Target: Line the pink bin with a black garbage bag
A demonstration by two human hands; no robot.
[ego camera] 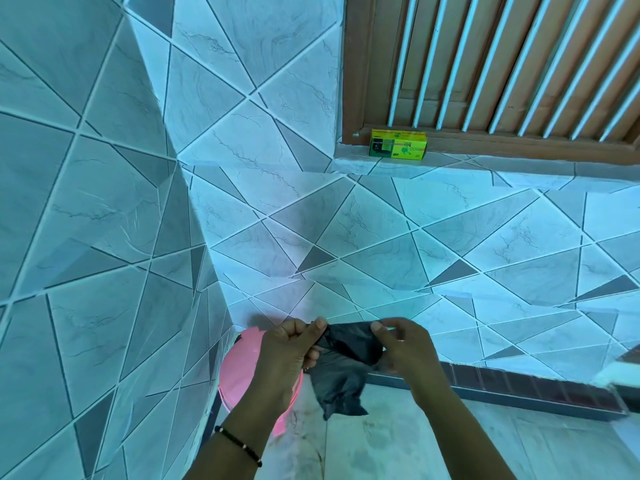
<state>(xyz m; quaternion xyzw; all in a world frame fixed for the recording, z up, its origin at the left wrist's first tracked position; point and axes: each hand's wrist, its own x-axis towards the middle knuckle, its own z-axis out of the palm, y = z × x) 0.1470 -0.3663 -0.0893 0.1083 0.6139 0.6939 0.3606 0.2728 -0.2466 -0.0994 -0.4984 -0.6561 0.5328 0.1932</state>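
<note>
Pink bin [242, 368]: it sits on the floor in the corner, low on the left, partly hidden behind the left arm. No bag is in it yet.
Left hand [291, 348]: fingers curled, pinching the left top edge of the bag. A beaded bracelet [239, 445] is on that wrist.
Black garbage bag [346, 362]: held up in the air between both hands, just right of the bin. It is still crumpled and folded, with its bottom hanging down.
Right hand [401, 344]: finger and thumb pinch the right top edge of the bag.
What could go wrong: the thin plastic sides may stick together, so the mouth may not open. A hard pull could tear it. A loose pinch could let it slip to the floor.
Around: tiled walls [104, 202] close in on the left and behind. A yellow-green bin bag box [398, 148] sits on the window ledge, well apart.
In the way: the left arm covers part of the bin's rim.
</note>
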